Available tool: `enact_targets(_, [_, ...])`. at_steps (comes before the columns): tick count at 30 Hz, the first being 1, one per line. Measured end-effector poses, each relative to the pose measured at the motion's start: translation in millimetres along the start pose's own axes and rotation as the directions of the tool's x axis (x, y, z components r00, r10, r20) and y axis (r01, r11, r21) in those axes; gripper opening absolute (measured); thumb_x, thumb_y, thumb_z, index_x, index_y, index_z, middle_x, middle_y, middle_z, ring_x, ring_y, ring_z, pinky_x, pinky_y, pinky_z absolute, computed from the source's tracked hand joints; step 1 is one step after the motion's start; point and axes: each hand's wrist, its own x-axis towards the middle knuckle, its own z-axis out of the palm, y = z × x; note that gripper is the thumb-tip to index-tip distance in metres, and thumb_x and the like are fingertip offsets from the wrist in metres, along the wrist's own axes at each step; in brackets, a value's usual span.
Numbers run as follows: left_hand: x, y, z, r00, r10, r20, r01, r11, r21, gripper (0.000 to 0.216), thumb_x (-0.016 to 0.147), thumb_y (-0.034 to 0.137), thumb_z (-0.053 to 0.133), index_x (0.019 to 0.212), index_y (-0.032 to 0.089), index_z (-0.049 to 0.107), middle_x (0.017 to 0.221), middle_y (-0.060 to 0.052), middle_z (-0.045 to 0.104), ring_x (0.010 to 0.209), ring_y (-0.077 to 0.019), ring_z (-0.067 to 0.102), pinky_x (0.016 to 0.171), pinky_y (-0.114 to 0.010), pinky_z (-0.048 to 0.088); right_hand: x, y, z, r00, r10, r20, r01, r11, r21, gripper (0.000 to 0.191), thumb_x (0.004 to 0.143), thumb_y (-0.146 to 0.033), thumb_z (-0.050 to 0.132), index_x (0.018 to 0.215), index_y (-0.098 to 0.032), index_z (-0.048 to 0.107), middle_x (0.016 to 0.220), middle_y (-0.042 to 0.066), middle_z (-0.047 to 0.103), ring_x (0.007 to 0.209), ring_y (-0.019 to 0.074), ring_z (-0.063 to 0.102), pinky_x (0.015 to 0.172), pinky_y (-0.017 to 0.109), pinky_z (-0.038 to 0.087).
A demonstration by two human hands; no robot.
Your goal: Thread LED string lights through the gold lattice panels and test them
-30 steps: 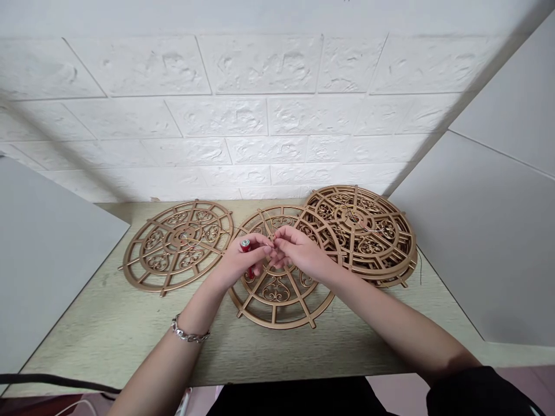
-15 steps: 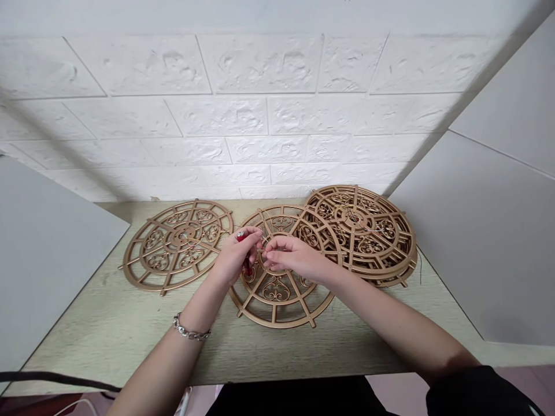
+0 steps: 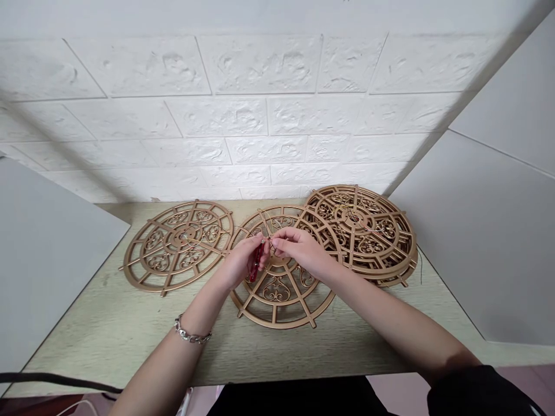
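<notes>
My left hand [image 3: 241,263] is closed round a small red cylinder [image 3: 256,261] that looks like a battery, held over the middle gold openwork disc [image 3: 277,292]. My right hand [image 3: 303,252] meets it from the right, its fingertips pinched on a thin wire [image 3: 269,242] at the cylinder's top end. Both hands hover just above the disc's centre. A silver bracelet [image 3: 192,334] is on my left wrist.
A single gold openwork disc [image 3: 177,244] lies flat to the left. A stack of the same discs [image 3: 368,234] with thin wires on top sits at the right, overlapping the middle one. Grey panels stand at both sides, a white brick wall behind. A black cable [image 3: 52,378] crosses the table's front left edge.
The red cylinder has turned in my left hand, its silver end no longer facing up. My right hand's fingertips have moved up to its top end.
</notes>
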Motion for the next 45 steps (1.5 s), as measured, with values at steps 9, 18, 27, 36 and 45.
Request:
enact_targets(9, [0.2, -0.5, 1.0, 0.998, -0.059, 0.035, 0.06, 0.998, -0.028, 0.048, 0.081, 0.058, 0.035, 0.057, 0.017, 0.042, 0.048, 0.003, 0.031, 0.043, -0.0088, 0.03, 0.043, -0.019, 0.031, -1.6, -1.1, -0.2, 1.0, -0.023, 0.017, 0.024, 0.996, -0.089, 0.013, 0.078, -0.029, 0.056, 0.075, -0.017, 0.057, 0.079, 0.001, 0.063, 0.077, 0.012, 0.059, 0.076, 0.027, 0.046])
enact_targets(18, [-2.1, 1.7, 2.7, 0.997, -0.069, 0.029, 0.069, 0.997, 0.018, 0.045, 0.082, 0.052, 0.034, 0.055, 0.017, 0.041, 0.047, 0.002, 0.031, 0.043, -0.0094, 0.03, 0.045, -0.02, 0.031, -2.9, -2.0, 1.5, 0.999, -0.02, 0.029, 0.022, 0.996, -0.085, 0.012, 0.08, -0.027, 0.053, 0.074, -0.017, 0.056, 0.076, 0.001, 0.064, 0.075, 0.0121, 0.061, 0.074, 0.027, 0.047])
enact_targets(27, [-2.3, 2.7, 5.2, 0.997, -0.08, 0.006, 0.08, 0.997, 0.006, 0.04, 0.081, 0.044, 0.04, 0.052, 0.017, 0.041, 0.045, 0.002, 0.032, 0.043, -0.009, 0.031, 0.044, -0.019, 0.031, -4.6, -5.5, 3.4, 0.999, -0.027, 0.031, 0.029, 0.995, -0.092, 0.011, 0.08, -0.022, 0.05, 0.07, -0.017, 0.054, 0.073, 0.0, 0.062, 0.071, 0.0111, 0.059, 0.073, 0.026, 0.047])
enact_targets(36, [-0.9, 1.1, 4.2, 0.999, -0.048, 0.004, 0.048, 0.998, 0.04, 0.034, 0.08, 0.038, 0.042, 0.052, 0.017, 0.04, 0.044, 0.003, 0.033, 0.042, -0.0084, 0.031, 0.042, -0.019, 0.032, -6.1, -8.7, 5.2, 0.999, -0.031, 0.005, 0.032, 0.989, -0.147, 0.01, 0.079, -0.019, 0.049, 0.07, -0.017, 0.054, 0.073, 0.0, 0.06, 0.072, 0.0107, 0.057, 0.073, 0.025, 0.046])
enact_targets(45, [3.6, 1.6, 0.2, 0.99, -0.106, -0.096, 0.093, 0.987, -0.129, 0.029, 0.081, 0.029, 0.038, 0.054, 0.017, 0.037, 0.046, 0.004, 0.029, 0.039, -0.0078, 0.03, 0.04, -0.018, 0.032, -3.7, -2.5, 4.7, 0.992, 0.014, -0.123, -0.026, 0.995, -0.094, 0.019, 0.086, -0.019, 0.037, 0.103, -0.021, 0.045, 0.08, -0.001, 0.058, 0.065, 0.0086, 0.06, 0.067, 0.025, 0.049])
